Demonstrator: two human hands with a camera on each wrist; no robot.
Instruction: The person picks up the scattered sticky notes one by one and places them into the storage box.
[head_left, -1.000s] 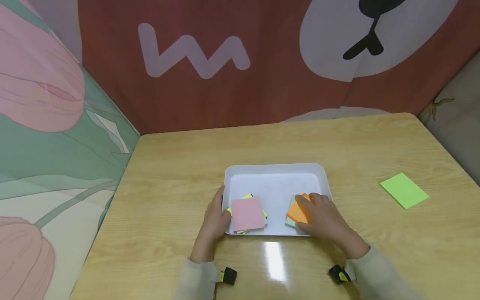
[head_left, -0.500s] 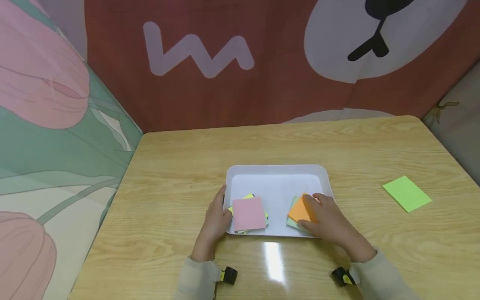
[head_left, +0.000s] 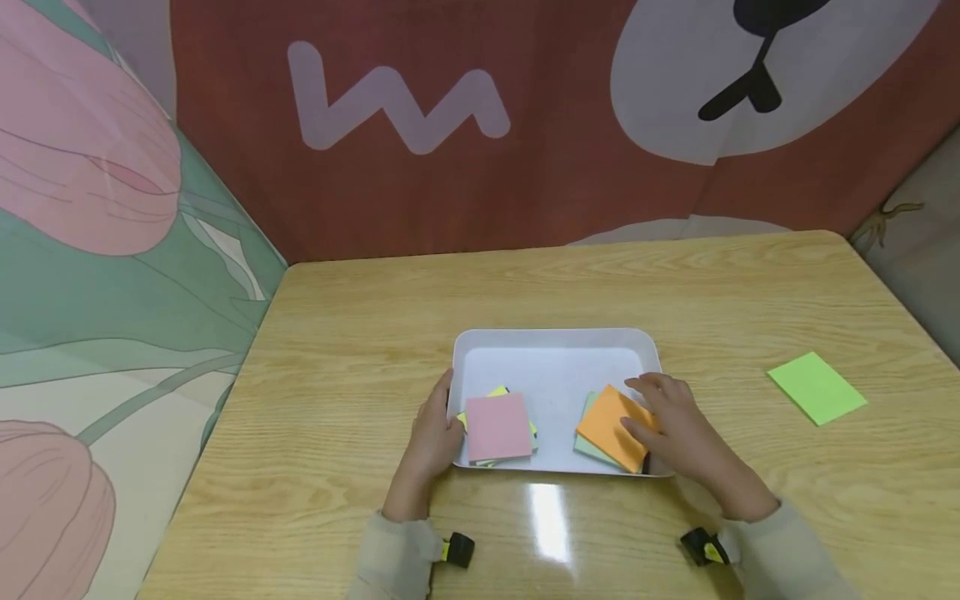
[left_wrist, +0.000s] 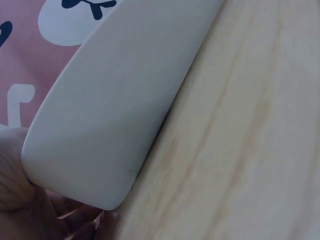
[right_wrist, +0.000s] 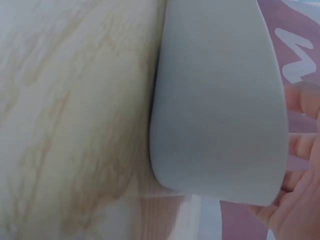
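Note:
A white tray (head_left: 551, 362) lies on the table, its front side nearest the person. My left hand (head_left: 433, 433) grips the tray's left edge, thumb at the rim; the left wrist view shows this hand around the corner of the tray's outer wall (left_wrist: 105, 115). Inside, at the left, a pink sticky note pad (head_left: 498, 427) tops a small pile with yellow and green edges showing. At the right an orange sticky note pad (head_left: 609, 423) lies askew over a pale green one (head_left: 588, 450). Over the orange pad's right side hovers my right hand (head_left: 678, 429), its fingers loosely spread.
A bright green sticky note pad (head_left: 817, 389) lies on the wooden table (head_left: 360, 333), right of the tray. Printed cloth (head_left: 540, 183) hangs along the table's back and left edges. Each wrist carries a small black device, such as the left one (head_left: 459, 550).
My right hand has let go of the orange pad and drawn back to the right, so more of the pad shows. My left hand keeps its grip on the tray.

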